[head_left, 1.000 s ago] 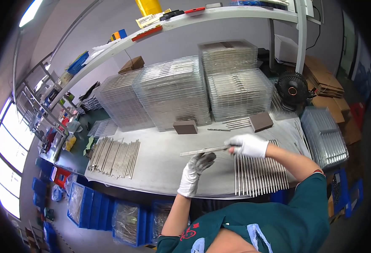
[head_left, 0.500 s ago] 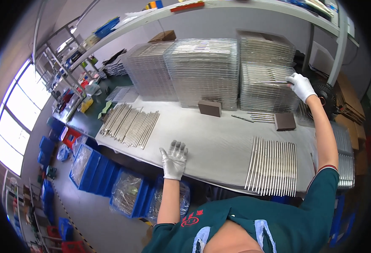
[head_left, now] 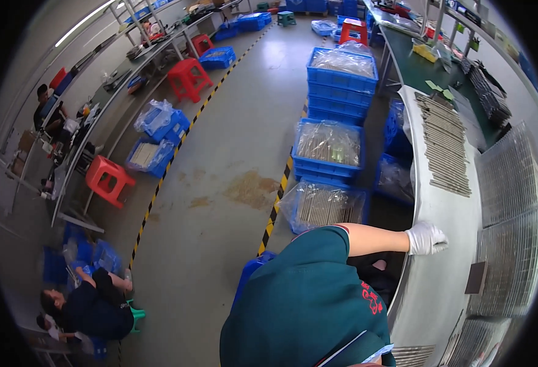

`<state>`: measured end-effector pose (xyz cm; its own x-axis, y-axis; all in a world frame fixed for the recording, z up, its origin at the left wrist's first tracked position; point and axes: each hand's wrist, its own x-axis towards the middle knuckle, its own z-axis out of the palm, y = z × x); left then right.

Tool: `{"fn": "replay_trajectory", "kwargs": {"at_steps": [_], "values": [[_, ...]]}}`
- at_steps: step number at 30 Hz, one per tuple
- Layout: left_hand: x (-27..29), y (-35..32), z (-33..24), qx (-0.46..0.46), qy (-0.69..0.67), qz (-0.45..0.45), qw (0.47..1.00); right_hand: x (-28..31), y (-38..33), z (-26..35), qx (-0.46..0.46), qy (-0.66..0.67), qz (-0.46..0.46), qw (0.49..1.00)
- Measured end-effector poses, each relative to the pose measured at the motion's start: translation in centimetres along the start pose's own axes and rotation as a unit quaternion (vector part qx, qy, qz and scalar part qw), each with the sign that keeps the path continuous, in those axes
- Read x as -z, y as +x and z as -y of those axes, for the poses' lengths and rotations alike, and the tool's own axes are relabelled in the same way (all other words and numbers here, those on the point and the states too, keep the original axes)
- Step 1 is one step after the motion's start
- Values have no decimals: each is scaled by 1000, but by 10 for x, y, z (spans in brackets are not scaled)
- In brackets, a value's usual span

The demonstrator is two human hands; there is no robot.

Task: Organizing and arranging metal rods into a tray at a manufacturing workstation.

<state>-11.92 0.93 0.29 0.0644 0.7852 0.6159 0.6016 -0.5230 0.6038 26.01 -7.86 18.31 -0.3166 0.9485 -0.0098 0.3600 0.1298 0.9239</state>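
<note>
My left hand (head_left: 427, 238), in a white glove, rests on the white-covered table (head_left: 431, 275) near its edge. Its fingers are curled in, and no object shows in them. Beyond it lies a row of slim metal rods (head_left: 443, 147). To its right a dark brown block (head_left: 476, 277) stands against tall stacks of clear trays (head_left: 510, 251) filled with rods. More rods (head_left: 412, 355) lie at the lower edge. A pale patch beside the lower right tray stack may be part of my gloved right hand (head_left: 493, 353); its fingers cannot be made out.
Blue crates (head_left: 330, 147) of bagged rods stand along the table's left side. Black-and-yellow tape (head_left: 271, 220) edges the aisle. Across it are red stools (head_left: 107, 177), more crates and a seated person (head_left: 98, 306). A green worktop (head_left: 416, 61) continues past the table.
The view has swung far to the left, bringing in the aisle. My left hand's fingers, spread before, are now curled. My right hand, earlier at the right tray stack, is almost out of view.
</note>
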Motion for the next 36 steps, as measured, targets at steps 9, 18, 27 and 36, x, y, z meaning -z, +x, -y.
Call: {"fn": "replay_trajectory", "kwargs": {"at_steps": [9, 18, 27, 36], "values": [[-17, 5, 15, -42, 32, -12, 999, 113, 71, 104, 101, 647, -256, 711], [-37, 8, 16, -34, 106, 0, 994, 44, 121, 189, 166, 469, -221, 839], [-42, 9, 20, -52, 139, 22, 989, 69, 139, 180, 240, 223, -213, 921], [-36, 7, 19, -45, 137, 29, 989, 37, 153, 191, 245, 247, -240, 906]]}}
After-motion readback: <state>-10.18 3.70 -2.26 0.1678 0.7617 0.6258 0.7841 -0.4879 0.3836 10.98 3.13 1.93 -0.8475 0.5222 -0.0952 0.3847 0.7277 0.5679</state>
